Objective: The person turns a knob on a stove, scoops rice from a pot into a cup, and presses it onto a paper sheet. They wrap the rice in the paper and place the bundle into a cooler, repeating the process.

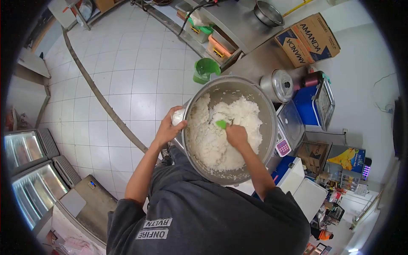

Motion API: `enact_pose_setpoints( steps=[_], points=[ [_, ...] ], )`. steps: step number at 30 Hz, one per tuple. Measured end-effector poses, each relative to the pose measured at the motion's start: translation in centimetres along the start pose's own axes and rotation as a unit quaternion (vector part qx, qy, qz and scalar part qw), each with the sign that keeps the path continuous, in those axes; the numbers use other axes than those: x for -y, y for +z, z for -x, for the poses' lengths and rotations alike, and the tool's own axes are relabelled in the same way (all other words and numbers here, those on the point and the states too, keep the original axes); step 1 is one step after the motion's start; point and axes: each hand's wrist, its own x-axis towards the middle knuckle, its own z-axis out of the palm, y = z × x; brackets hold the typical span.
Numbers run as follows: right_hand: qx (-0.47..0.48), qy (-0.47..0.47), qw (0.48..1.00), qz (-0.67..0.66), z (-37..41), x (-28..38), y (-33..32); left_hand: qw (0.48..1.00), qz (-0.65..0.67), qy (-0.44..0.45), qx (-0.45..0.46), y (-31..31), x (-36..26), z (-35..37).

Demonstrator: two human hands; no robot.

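Note:
A large round metal pot [272, 127] holds a mass of white rice [212, 146]. My right hand [237, 136] is closed on a green utensil [221, 124], whose end is in the rice near the middle of the pot. At the pot's left rim, my left hand [170, 126] has its fingers curled around a small bag with something white [178, 117]. The bag rests against the outside of the rim.
A green bucket [205, 70] stands on the tiled floor beyond the pot. To the right are a lidded pot [281, 85], a scale [282, 144], a blue container [307, 104] and a cardboard box [308, 40]. Glass-topped freezers [38, 187] stand at the left.

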Motion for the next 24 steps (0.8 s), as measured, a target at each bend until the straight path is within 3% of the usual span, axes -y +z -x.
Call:
enact_pose_setpoints(
  steps=[1,3,5,7,9,13,15,17,20,23,24],
  points=[
    [0.02,-0.007,1.0,0.022,-0.1,0.2,2.3,1.0,0.001,0.008,-0.007,0.0,0.0,-0.3],
    [0.006,-0.013,1.0,0.005,0.6,-0.3,1.0,1.0,0.006,0.002,-0.005,-0.2,-0.5,-0.3],
    [0.019,0.063,0.998,-0.009,0.4,-0.1,-5.2,1.0,0.014,-0.001,-0.003,-0.1,-0.7,-0.4],
    [0.015,0.08,0.997,-0.005,0.3,0.2,-3.7,1.0,0.021,-0.009,0.005,-0.1,-0.6,-0.2],
    [0.026,-0.009,0.998,0.051,0.1,0.3,2.7,1.0,0.021,-0.005,0.014,0.0,0.0,0.1],
    [-0.007,0.001,1.0,0.016,-0.1,-0.4,-5.2,0.999,0.035,-0.007,0.017,-0.2,-0.5,-0.2],
    [-0.01,0.016,0.999,0.031,-1.3,-0.9,-3.7,1.0,0.018,0.016,0.004,-0.2,0.2,-0.6],
    [-0.008,-0.052,0.995,0.089,-2.4,-1.4,2.4,1.0,0.008,-0.004,0.009,-0.3,0.0,-0.2],
    [0.009,-0.112,0.988,0.106,-3.7,-4.1,-0.4,1.0,0.009,0.015,0.01,-0.3,0.6,-0.3],
    [-0.02,-0.094,0.987,0.129,-4.0,-3.5,-5.9,0.999,0.043,-0.003,0.013,-0.2,0.4,-0.5],
    [-0.005,-0.128,0.983,0.135,-4.8,-4.5,-3.8,0.999,0.035,0.005,0.013,-0.2,0.7,-0.5]
  ],
)
